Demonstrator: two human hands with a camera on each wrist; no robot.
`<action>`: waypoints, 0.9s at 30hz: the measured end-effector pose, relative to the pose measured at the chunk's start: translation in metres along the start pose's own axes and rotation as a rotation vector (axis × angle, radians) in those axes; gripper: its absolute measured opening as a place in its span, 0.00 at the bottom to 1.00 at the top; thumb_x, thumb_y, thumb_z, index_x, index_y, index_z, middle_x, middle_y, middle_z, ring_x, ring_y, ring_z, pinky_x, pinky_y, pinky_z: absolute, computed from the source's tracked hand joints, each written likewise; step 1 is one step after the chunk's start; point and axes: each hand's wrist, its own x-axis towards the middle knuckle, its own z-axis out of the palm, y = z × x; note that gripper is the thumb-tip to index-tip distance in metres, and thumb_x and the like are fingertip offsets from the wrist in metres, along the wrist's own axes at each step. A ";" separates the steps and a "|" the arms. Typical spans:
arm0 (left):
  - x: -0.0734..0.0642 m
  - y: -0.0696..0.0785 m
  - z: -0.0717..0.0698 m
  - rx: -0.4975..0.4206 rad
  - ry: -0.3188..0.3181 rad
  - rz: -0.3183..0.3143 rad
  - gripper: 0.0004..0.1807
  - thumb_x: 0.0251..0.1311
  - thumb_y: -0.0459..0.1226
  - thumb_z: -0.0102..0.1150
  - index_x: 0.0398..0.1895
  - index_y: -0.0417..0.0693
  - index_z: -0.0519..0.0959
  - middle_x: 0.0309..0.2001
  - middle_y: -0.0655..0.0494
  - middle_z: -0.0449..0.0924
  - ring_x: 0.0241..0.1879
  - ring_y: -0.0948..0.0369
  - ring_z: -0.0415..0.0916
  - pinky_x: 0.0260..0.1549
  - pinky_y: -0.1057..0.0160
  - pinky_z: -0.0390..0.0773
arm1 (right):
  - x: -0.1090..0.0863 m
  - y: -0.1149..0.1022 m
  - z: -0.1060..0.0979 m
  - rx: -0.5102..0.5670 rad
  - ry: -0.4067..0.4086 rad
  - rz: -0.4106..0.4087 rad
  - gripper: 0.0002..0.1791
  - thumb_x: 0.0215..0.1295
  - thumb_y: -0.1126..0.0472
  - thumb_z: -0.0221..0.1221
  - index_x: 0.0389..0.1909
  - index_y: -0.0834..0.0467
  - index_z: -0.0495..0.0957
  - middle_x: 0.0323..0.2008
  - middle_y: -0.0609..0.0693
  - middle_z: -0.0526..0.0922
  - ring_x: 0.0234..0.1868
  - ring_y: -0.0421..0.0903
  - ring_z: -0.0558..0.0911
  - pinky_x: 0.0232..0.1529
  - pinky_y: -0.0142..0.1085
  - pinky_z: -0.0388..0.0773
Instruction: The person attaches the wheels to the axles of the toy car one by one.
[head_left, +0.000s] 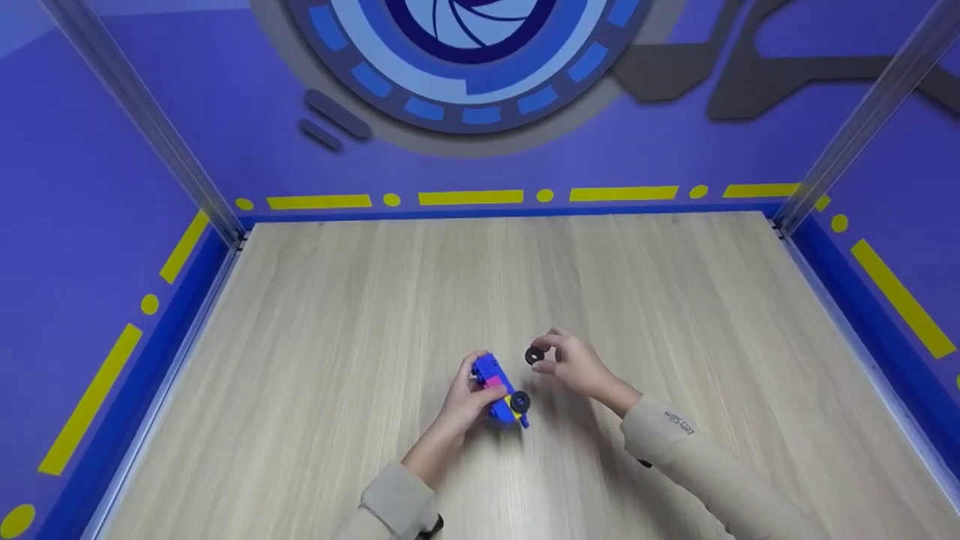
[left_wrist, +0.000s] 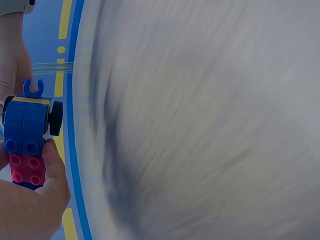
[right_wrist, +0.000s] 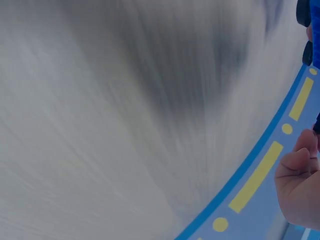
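My left hand (head_left: 459,405) grips a toy block car (head_left: 490,367), thumb on one side and fingers round the other. The car is mostly blue, with a magenta brick (left_wrist: 27,169) and a thin yellow layer near one end. That end carries a blue hook (left_wrist: 33,89) and a fitted black wheel (head_left: 520,401). Just to the right, my right hand (head_left: 581,367) pinches a loose black wheel (head_left: 534,355) between thumb and fingertips, a short gap from the car. In the right wrist view my right hand (right_wrist: 300,187) shows at the edge, its wheel mostly cut off.
Both hands are over the front middle of a wood-grain table (head_left: 360,315). Blue panels with yellow marks (head_left: 471,197) close off the back and sides, with metal posts (head_left: 150,112) at the corners.
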 end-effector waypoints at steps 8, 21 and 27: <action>0.006 -0.010 -0.001 0.026 -0.025 0.014 0.36 0.51 0.34 0.57 0.63 0.51 0.53 0.52 0.34 0.66 0.45 0.52 0.72 0.44 0.55 0.74 | -0.001 -0.012 -0.001 -0.005 -0.032 -0.051 0.11 0.48 0.66 0.62 0.35 0.60 0.79 0.31 0.49 0.75 0.27 0.41 0.69 0.28 0.27 0.66; 0.011 -0.015 0.002 0.012 -0.069 -0.002 0.36 0.51 0.37 0.58 0.63 0.54 0.54 0.52 0.39 0.69 0.43 0.55 0.74 0.45 0.51 0.74 | -0.003 -0.028 0.006 0.040 -0.053 -0.102 0.12 0.49 0.68 0.61 0.38 0.62 0.78 0.32 0.50 0.75 0.26 0.40 0.69 0.26 0.26 0.67; -0.001 0.000 0.004 0.020 -0.093 0.008 0.35 0.52 0.34 0.56 0.63 0.48 0.54 0.52 0.37 0.69 0.45 0.54 0.74 0.45 0.54 0.74 | -0.006 -0.031 0.010 -0.019 -0.018 -0.110 0.13 0.49 0.66 0.62 0.38 0.60 0.78 0.32 0.48 0.75 0.25 0.38 0.69 0.26 0.26 0.67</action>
